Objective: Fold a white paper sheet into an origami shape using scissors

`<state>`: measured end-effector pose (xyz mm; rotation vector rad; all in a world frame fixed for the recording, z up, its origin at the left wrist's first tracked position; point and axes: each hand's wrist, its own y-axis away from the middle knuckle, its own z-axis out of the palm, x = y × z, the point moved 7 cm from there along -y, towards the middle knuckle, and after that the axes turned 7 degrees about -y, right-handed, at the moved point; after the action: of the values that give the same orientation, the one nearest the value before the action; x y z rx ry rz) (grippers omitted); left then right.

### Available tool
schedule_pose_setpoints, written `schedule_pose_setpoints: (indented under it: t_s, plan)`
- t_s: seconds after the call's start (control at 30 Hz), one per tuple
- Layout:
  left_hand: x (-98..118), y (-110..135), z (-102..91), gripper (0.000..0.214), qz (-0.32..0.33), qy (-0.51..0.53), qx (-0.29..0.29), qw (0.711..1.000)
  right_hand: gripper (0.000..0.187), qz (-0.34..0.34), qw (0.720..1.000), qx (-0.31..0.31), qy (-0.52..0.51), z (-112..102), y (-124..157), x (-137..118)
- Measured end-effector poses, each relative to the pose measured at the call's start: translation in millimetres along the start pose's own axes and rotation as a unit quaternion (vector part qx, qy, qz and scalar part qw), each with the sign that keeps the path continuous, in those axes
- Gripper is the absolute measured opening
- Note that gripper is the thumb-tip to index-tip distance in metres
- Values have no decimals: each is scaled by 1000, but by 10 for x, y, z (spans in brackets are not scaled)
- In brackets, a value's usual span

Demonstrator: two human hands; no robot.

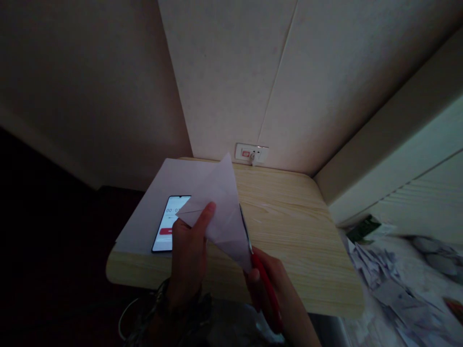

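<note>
Your left hand [190,248] pinches folded white paper [224,214] above a flat white sheet [144,212] bearing a lit, black-edged phone [162,240], on a round-cornered wood-grain table [300,231]. Behind is a white rectangular socket [263,153]; your right hand [277,272] grips red-handled metal scissors [266,284] at the folded paper's edge. Rightward lie white paper scraps [401,301].

A hand could pass over the pale wood-grain tabletop [307,226] right of the red-handled metal scissors [267,293], up to the cream panelled wall [318,96] — there the white rectangular socket [264,153] holds a protruding plug [252,157]. Leftward, the folded white paper [222,197] hangs partly over the black-rimmed rectangular phone [165,238]; left hand [188,248] and right hand [275,272] block the near middle.
</note>
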<state>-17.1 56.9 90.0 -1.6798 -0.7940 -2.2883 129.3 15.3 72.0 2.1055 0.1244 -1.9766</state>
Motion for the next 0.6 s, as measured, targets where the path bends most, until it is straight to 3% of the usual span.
schedule_pose_setpoints:
  t_s: [0.23,0.4,0.6]
  plan:
    - [-26,8,-39,19,-11,2,10,1000,62,14,997,14,-70,-88,9,151]
    - [-106,-27,-19,15,-29,-22,-27,999,60,6,994,57,-94,-275,-79,210]
    - [-192,-11,-10,24,-53,-3,-43,998,65,-61,990,85,-89,-390,-156,204]
